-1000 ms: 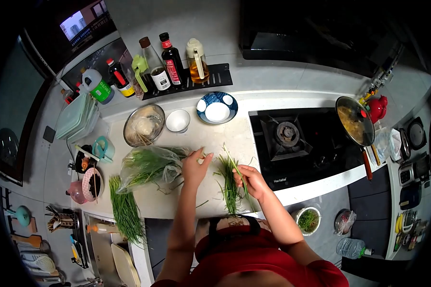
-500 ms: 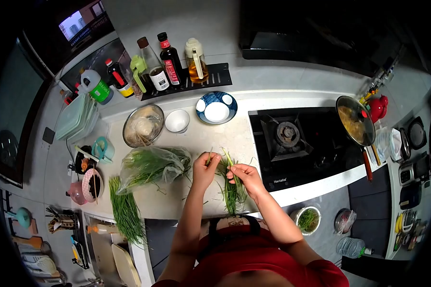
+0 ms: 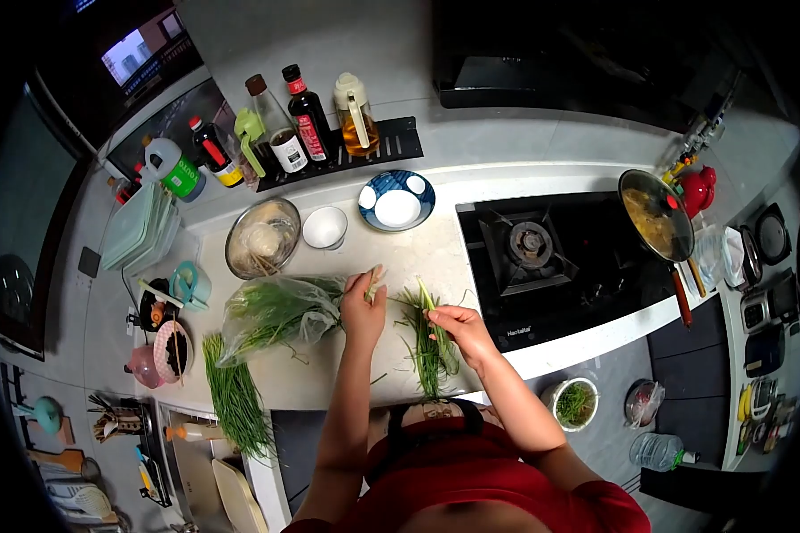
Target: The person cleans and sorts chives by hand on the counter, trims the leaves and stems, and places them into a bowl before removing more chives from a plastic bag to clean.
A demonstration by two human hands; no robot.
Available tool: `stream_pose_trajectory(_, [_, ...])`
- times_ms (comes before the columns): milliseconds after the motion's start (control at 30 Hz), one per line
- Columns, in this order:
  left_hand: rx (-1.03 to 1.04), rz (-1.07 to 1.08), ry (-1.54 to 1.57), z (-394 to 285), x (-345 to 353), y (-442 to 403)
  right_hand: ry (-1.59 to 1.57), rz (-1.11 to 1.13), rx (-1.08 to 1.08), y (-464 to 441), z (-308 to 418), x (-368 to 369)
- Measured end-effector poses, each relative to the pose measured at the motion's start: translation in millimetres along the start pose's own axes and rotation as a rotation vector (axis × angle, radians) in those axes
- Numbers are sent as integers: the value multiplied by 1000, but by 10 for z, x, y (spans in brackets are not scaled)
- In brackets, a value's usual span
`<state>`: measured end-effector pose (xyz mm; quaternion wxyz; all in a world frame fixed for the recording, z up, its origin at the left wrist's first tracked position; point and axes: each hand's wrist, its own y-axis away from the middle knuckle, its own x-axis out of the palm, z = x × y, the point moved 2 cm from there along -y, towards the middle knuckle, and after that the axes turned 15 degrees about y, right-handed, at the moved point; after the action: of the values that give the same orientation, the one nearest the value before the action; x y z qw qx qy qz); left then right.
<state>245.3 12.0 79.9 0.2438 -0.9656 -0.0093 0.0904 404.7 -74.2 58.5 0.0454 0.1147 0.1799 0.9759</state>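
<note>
My right hand [image 3: 460,330] is closed in a pinch on a chive stalk [image 3: 425,293], its pale end pointing up. Below it, a loose pile of green chives [image 3: 428,360] lies on the counter near its front edge. To the left, my left hand [image 3: 363,302] is raised beside the clear plastic bag [image 3: 316,322] of greens, its fingers drawn together. Whatever small bit may be between those fingertips is too small to name. A long bunch of chives [image 3: 234,391] hangs over the counter's front edge further left.
A metal bowl [image 3: 240,249], a white bowl [image 3: 325,228] and a blue-rimmed plate [image 3: 425,191] stand along the back. On the right are a gas hob [image 3: 542,302] and a lidded pan [image 3: 656,218]. A white bin [image 3: 556,404] with green scraps is on the floor.
My left hand has moved left, away from my right hand and towards the plastic bag. My right hand stays in nearly the same place with the stalk. The view has shifted slightly.
</note>
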Motion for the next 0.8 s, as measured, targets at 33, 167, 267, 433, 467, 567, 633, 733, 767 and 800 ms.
stream_pose_trajectory(33, [-151, -26, 37, -69, 17, 24, 1, -21, 9, -13, -11, -2])
stream_pose_trajectory(167, [-392, 152, 302, -25, 103, 159, -23, -29, 59, -41, -1, 4])
stream_pose_trajectory(267, [-492, 309, 445, -100, 185, 229, -28, 24, -31, -5, 90, 75])
stream_pose_trajectory(433, [-536, 241, 555, -4, 193, 224, -82, 31, 7, -46, 41, 26])
stream_pose_trajectory(467, [-540, 259, 498, 23, 178, 222, -76, 28, 17, -57, 39, 6])
stream_pose_trajectory(567, [-547, 323, 387, -2, 169, 207, -49, 12, -15, -51, 81, -7])
stream_pose_trajectory(633, [-539, 377, 397, -108, 173, 204, -35, 2, -24, -30, 117, -9])
stream_pose_trajectory(733, [-539, 367, 436, -104, 186, 211, -70, -30, -29, -89, 33, -42])
stream_pose_trajectory(767, [-525, 373, 396, -74, 189, 216, -71, -34, -43, -91, 26, -50])
stream_pose_trajectory(800, [-512, 378, 355, -39, 190, 219, -72, -38, -56, -86, 32, -47])
